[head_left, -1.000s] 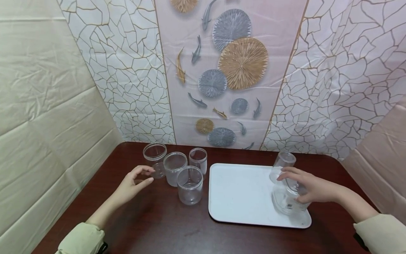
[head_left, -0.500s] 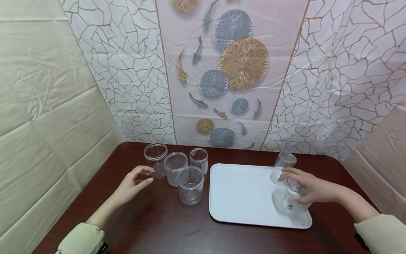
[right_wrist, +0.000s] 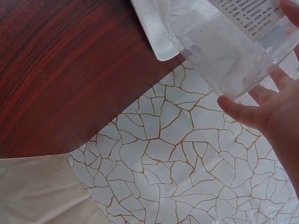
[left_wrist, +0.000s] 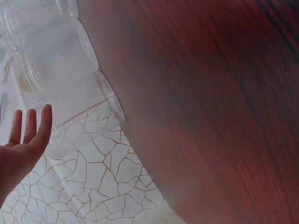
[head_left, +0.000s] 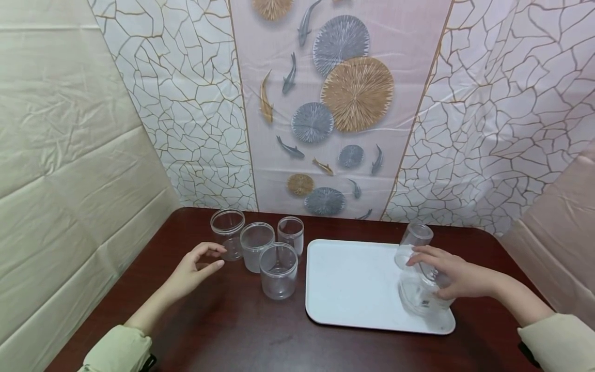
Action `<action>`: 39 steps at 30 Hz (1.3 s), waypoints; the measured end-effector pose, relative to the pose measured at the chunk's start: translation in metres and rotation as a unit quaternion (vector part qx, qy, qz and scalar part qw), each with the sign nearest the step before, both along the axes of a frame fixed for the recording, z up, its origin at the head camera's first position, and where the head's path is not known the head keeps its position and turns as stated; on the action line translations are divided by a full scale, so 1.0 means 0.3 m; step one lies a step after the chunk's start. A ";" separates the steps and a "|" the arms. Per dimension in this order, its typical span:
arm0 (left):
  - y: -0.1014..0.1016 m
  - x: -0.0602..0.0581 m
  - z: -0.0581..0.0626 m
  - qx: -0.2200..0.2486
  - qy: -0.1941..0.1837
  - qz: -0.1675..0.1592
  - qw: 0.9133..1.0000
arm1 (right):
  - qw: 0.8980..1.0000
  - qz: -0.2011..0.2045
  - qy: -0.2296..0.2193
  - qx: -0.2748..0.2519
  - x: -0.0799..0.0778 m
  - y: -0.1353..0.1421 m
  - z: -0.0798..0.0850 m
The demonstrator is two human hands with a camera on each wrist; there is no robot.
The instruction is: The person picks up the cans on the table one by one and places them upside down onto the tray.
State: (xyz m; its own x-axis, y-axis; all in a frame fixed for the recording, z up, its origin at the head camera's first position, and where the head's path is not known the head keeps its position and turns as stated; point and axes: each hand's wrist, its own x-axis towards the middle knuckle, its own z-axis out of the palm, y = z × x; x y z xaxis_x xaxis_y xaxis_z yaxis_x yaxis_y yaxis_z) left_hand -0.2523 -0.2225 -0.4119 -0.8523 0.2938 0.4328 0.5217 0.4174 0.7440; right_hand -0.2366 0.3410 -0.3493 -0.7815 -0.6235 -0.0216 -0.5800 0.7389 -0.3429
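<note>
Clear plastic jars stand in two groups on the dark table. My left hand (head_left: pixel 186 274) hovers beside the left group, fingers loosely bent and holding nothing; the nearest jar (head_left: pixel 228 235) is just behind its fingertips. At the right end of the white tray (head_left: pixel 353 284), my right hand (head_left: pixel 460 275) holds a clear jar (head_left: pixel 418 299) from above. In the right wrist view, the fingers and thumb lie on opposite sides of that jar (right_wrist: pixel 224 51), which has a printed label (right_wrist: pixel 261 18). Another clear jar (head_left: pixel 418 235) stands just behind it.
Left of the tray stand a frosted-looking jar (head_left: pixel 255 253), a narrow jar (head_left: pixel 291 232) and a front jar (head_left: pixel 279 279), all with open tops up. The dark red wooden table (head_left: pixel 279 341) ends at a patterned cloth wall (head_left: pixel 325 103).
</note>
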 end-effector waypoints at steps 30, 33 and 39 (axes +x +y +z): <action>-0.009 -0.004 0.017 -0.016 0.005 0.005 1.000 | 0.996 0.013 0.086 -0.009 0.011 -0.005 0.017; -0.007 -0.005 0.023 -0.020 0.010 0.009 1.000 | 0.995 0.014 0.100 -0.011 0.015 -0.009 0.019; -0.006 -0.013 0.031 -0.032 0.032 0.012 0.999 | 0.990 0.004 0.141 -0.004 0.019 -0.017 0.030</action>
